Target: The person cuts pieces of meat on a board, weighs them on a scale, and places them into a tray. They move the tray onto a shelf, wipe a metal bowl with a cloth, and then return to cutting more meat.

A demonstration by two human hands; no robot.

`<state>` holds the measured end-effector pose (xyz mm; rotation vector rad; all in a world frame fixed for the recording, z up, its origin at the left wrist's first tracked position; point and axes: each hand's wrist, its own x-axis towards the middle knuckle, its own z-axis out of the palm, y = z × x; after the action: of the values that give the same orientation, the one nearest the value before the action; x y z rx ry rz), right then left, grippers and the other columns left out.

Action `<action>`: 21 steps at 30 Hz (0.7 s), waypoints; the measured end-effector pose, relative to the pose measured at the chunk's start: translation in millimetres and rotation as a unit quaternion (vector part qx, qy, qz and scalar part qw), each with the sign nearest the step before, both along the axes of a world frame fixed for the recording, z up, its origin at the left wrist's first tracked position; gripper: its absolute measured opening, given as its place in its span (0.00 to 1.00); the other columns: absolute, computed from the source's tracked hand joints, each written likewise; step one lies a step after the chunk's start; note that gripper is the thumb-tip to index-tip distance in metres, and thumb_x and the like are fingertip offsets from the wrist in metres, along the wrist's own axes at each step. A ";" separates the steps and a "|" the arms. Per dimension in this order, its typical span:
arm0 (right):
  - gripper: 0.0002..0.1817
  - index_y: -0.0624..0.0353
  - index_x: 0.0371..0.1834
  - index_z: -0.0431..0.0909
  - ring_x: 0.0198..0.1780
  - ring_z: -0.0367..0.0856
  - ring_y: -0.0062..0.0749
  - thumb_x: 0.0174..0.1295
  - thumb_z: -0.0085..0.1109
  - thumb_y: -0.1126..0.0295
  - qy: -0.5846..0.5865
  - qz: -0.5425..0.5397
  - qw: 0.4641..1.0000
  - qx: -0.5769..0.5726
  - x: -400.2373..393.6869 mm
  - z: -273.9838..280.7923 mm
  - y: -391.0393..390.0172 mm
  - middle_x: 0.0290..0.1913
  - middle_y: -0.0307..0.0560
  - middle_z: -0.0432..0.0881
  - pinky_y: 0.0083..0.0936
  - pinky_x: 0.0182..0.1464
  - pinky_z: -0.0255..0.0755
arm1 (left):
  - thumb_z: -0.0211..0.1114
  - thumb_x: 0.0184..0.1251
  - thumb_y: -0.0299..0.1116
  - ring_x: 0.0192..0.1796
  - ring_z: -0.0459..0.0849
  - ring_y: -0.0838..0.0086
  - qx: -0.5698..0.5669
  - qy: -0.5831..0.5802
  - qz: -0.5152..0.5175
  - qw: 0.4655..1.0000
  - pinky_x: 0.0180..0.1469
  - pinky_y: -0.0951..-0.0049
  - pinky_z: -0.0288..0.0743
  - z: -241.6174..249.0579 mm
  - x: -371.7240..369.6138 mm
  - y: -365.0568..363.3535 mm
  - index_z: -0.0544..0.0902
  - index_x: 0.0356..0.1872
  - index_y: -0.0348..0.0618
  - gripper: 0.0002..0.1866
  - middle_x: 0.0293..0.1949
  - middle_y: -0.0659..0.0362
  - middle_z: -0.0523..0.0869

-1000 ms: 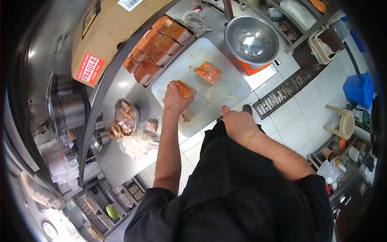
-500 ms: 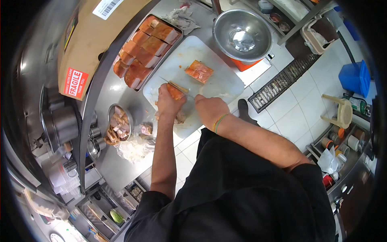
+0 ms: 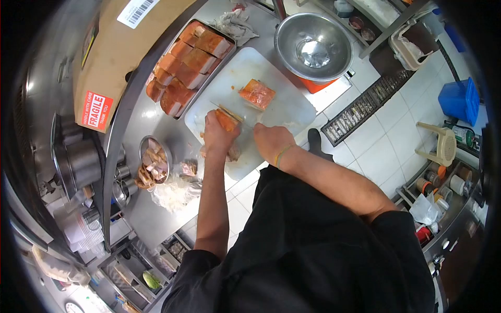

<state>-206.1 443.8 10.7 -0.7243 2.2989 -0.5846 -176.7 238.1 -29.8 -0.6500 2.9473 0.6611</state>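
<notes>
On the white cutting board (image 3: 282, 75), my left hand (image 3: 219, 135) is closed round an orange-brown block of meat (image 3: 227, 121). A thin strip stands along the block's upper edge. My right hand (image 3: 273, 142), just right of it, is closed in a fist round a knife handle that its fingers mostly hide; part of a thin blade shows by the block. A second meat block (image 3: 257, 94) lies farther up the board. More meat (image 3: 233, 153) sits beneath my left wrist. Several similar blocks fill a metal tray (image 3: 232, 51) at the board's upper left.
A steel bowl (image 3: 313, 46) stands beyond the board's upper right corner. To the left are a bowl of meat pieces (image 3: 155, 159), a small piece (image 3: 188, 168) and crumpled plastic (image 3: 175, 194). A cardboard box (image 3: 117, 57) sits above the counter, and a cloth (image 3: 236, 25) lies behind the tray.
Both hands have stayed in nearly the same places. My right hand has shifted very slightly, and the view has moved a little.
</notes>
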 end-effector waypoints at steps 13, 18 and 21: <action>0.13 0.66 0.54 0.75 0.49 0.90 0.58 0.73 0.48 0.71 -0.043 -0.039 0.998 -0.009 1.4 -47.4 -23.6 0.46 0.63 0.89 0.46 0.50 0.84 | 0.84 0.45 0.37 0.62 0.80 0.48 0.026 -0.008 0.014 1.000 0.62 0.53 0.78 5.7 5.8 -1.6 0.70 0.61 0.37 0.42 0.58 0.45 0.78; 0.13 0.66 0.54 0.74 0.50 0.90 0.58 0.72 0.47 0.71 -0.038 -0.025 0.999 -0.011 -1.3 -48.3 -2.7 0.46 0.65 0.89 0.49 0.52 0.82 | 0.84 0.44 0.37 0.62 0.80 0.48 0.041 0.038 0.015 0.998 0.63 0.53 0.77 0.7 13.3 -11.0 0.69 0.62 0.37 0.44 0.59 0.43 0.78; 0.13 0.66 0.53 0.74 0.48 0.90 0.59 0.71 0.49 0.71 -0.014 -0.008 1.000 -0.012 2.4 -52.9 30.6 0.43 0.65 0.89 0.51 0.51 0.81 | 0.85 0.44 0.38 0.59 0.82 0.47 0.053 0.072 0.038 0.995 0.63 0.54 0.78 8.3 15.3 -19.8 0.70 0.62 0.34 0.44 0.55 0.43 0.81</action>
<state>-203.6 474.4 -42.2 -0.7048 2.2775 -0.6265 -161.5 218.3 -21.5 -0.7372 3.0023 0.9019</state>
